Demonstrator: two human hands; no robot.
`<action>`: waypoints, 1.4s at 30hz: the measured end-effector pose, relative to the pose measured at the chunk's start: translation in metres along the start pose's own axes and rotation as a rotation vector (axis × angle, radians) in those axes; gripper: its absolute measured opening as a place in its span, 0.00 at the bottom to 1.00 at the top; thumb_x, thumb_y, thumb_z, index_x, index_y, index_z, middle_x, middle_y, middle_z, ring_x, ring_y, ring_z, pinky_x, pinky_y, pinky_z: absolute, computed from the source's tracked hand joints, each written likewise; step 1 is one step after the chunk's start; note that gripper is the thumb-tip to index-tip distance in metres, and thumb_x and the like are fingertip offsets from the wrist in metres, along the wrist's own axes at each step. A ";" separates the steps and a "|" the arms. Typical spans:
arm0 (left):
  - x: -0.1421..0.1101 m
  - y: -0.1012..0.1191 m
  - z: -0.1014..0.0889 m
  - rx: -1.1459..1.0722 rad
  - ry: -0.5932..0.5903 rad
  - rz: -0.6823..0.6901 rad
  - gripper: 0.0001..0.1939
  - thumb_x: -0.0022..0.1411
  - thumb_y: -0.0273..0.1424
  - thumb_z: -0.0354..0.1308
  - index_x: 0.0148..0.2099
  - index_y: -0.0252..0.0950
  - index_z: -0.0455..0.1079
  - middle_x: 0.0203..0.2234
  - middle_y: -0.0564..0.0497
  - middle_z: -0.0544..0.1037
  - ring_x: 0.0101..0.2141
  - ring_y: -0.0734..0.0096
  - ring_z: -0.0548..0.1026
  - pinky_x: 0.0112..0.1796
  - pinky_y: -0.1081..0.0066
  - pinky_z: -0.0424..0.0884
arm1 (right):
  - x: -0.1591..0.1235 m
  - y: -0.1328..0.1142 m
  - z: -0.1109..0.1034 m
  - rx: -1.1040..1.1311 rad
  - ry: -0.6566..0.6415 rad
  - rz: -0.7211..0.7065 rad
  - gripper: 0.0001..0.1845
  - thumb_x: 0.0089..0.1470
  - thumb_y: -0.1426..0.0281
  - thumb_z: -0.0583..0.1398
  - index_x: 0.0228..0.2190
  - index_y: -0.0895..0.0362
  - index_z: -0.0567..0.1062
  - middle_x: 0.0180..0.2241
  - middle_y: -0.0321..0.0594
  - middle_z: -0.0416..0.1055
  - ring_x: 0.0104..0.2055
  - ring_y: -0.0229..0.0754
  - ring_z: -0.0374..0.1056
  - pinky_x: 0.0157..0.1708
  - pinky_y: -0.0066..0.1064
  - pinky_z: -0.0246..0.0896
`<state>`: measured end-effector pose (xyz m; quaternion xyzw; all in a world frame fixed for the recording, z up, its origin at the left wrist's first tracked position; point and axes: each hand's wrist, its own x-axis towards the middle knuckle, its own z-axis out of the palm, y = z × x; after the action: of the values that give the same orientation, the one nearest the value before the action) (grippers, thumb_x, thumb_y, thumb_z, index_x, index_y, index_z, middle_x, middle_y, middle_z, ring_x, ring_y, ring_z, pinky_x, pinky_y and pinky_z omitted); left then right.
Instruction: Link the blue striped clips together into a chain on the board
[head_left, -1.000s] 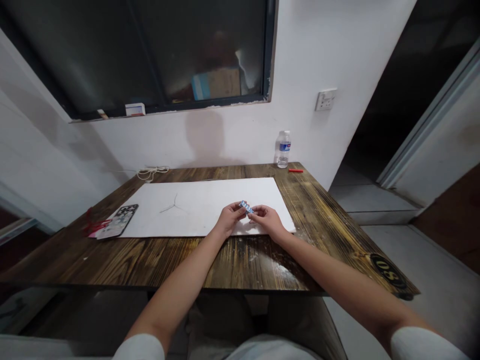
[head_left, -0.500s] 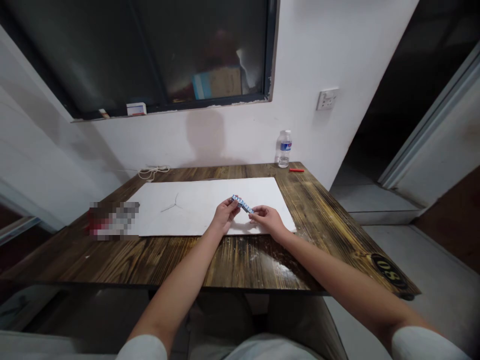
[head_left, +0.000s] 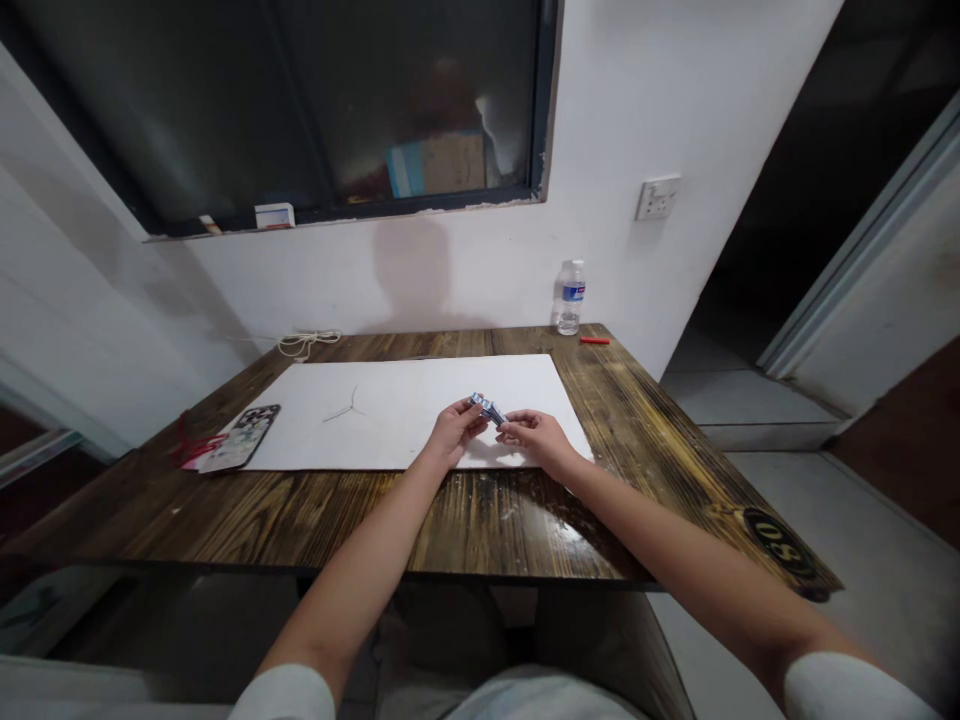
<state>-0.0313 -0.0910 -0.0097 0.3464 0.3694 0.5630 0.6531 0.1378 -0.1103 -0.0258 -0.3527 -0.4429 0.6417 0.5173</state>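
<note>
A small blue-and-white strip [head_left: 486, 408], too small to identify and partly hidden by fingers, is pinched between the left hand [head_left: 454, 430] and right hand [head_left: 536, 441], both closed on it above a white sheet [head_left: 390, 415]. Beyond that sheet's far edge, a capped plastic water bottle [head_left: 570, 298] stands on the tabletop [head_left: 480, 520].

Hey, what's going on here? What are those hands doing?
A person at a dark wooden table is holding a small blue-and-white strip between their left hand and right hand, above a large white paper sheet. A phone in a dark patterned case lies at the sheet's left end, and a clear plastic water bottle stands by the wall.
</note>
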 end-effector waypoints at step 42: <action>0.003 -0.004 -0.001 0.307 -0.023 0.143 0.21 0.37 0.37 0.74 0.34 0.31 0.78 0.27 0.47 0.80 0.27 0.70 0.76 0.34 0.69 0.73 | 0.007 -0.001 -0.017 -0.778 0.096 -0.354 0.18 0.52 0.55 0.56 0.25 0.56 0.76 0.23 0.38 0.73 0.25 0.41 0.67 0.30 0.30 0.59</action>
<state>-0.0306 -0.0887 -0.0138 0.4740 0.4177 0.5410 0.5551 0.1522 -0.0999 -0.0308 -0.4696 -0.6809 0.3110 0.4681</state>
